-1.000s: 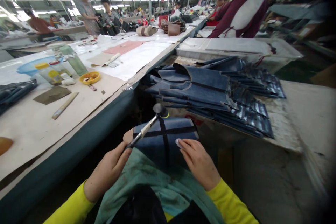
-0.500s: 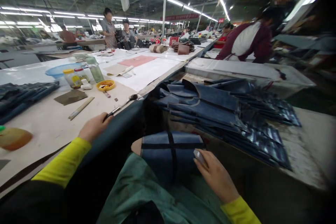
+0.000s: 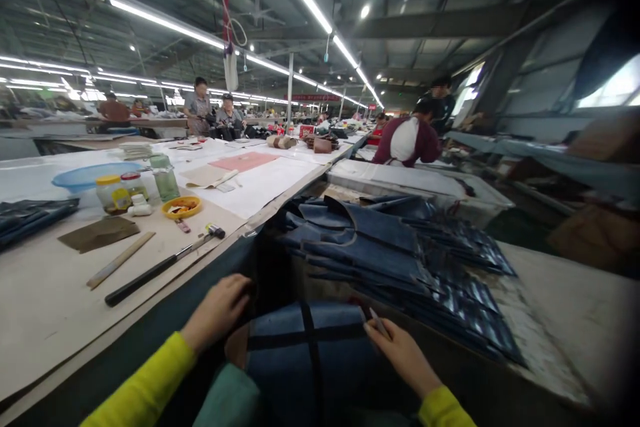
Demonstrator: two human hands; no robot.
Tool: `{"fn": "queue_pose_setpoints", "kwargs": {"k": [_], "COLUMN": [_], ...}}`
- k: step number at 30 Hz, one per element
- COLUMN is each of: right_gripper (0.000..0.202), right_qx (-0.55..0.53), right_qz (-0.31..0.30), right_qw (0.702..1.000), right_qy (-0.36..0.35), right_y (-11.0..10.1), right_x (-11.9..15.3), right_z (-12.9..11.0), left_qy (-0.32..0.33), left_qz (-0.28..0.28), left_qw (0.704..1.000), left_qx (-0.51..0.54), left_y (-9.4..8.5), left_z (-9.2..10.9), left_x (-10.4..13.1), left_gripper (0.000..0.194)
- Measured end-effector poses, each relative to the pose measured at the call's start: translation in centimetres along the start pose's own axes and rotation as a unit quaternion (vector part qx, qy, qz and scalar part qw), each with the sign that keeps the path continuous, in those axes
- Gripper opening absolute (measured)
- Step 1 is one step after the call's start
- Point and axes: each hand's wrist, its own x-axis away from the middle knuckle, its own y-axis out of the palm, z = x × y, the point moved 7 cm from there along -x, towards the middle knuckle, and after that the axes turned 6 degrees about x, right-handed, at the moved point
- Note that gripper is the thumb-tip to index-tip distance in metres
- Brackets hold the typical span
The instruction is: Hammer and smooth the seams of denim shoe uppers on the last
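Note:
A dark blue leather-like panel [image 3: 280,363] with crossed black strips lies over my lap, its left end showing a tan flap. My left hand [image 3: 217,310] hovers beside that end, fingers loosely bent and holding nothing; the fingertips are partly hidden. At the panel's right edge my right hand [image 3: 400,350] is closed on a small pale flat tool [image 3: 380,325], its tip pointing up and left. On the table's near edge lies a hammer [image 3: 150,279] with a long black handle and metal shaft, apart from both hands.
Stacked blue panels [image 3: 370,247] lie ahead right. On the table [image 3: 60,320] are a wooden stick [image 3: 120,260], an orange-yellow dish [image 3: 181,207], jars [image 3: 111,193], a green bottle [image 3: 164,177] and a blue basin [image 3: 90,177]. A co-worker [image 3: 403,140] bends beyond a white tub.
My left hand has let go of the hammer, leaving it on the table, and come across toward the panel. My right hand keeps its pale tool. The view has tilted up and turned right.

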Motion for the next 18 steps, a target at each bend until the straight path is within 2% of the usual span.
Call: {"fn": "queue_pose_setpoints", "kwargs": {"k": [2, 4, 6, 7, 9, 10, 12, 14, 16, 18], "right_gripper": [0.039, 0.037, 0.035, 0.034, 0.031, 0.029, 0.024, 0.016, 0.017, 0.036], "right_qx": [-0.007, -0.035, -0.076, -0.091, -0.088, -0.079, -0.058, -0.030, 0.002, 0.030], "right_qz": [-0.020, -0.033, -0.037, -0.034, -0.022, -0.019, -0.012, 0.011, 0.058, 0.097], "right_qw": [1.000, 0.999, 0.996, 0.995, 0.994, 0.992, 0.986, 0.970, 0.950, 0.942], "right_qy": [0.004, 0.000, -0.017, -0.031, -0.067, -0.094, -0.158, -0.243, -0.306, -0.321], "right_y": [0.0, -0.3, -1.1, -1.5, -2.4, -2.6, -2.9, -3.2, -3.5, -3.5], "right_x": [-0.9, -1.4, -1.3, -0.9, 0.5, 1.3, 3.0, 4.3, 4.7, 4.0], "right_z": [-0.4, -1.6, -4.2, -6.0, -10.2, -12.5, -16.8, -20.2, -22.1, -22.6], "left_qy": [0.028, 0.034, 0.048, 0.057, 0.077, 0.085, 0.095, 0.093, 0.079, 0.063], "left_qz": [-0.061, -0.105, -0.115, -0.103, -0.037, 0.008, 0.091, 0.139, 0.173, 0.212], "left_qw": [0.995, 0.989, 0.986, 0.986, 0.989, 0.989, 0.983, 0.976, 0.970, 0.964], "left_qx": [0.070, 0.101, 0.115, 0.118, 0.117, 0.118, 0.126, 0.141, 0.152, 0.147], "left_y": [4.5, 8.0, 9.9, 10.1, 9.4, 8.5, 6.5, 4.6, 2.5, -0.3], "left_z": [4.6, 8.0, 10.3, 11.1, 11.7, 11.6, 11.0, 9.8, 8.0, 6.1], "left_x": [1.0, 2.0, 2.5, 2.6, 2.7, 2.7, 3.1, 3.6, 4.0, 4.5], "left_gripper": [0.042, 0.050, 0.063, 0.070, 0.075, 0.071, 0.052, 0.031, 0.021, 0.023]}}
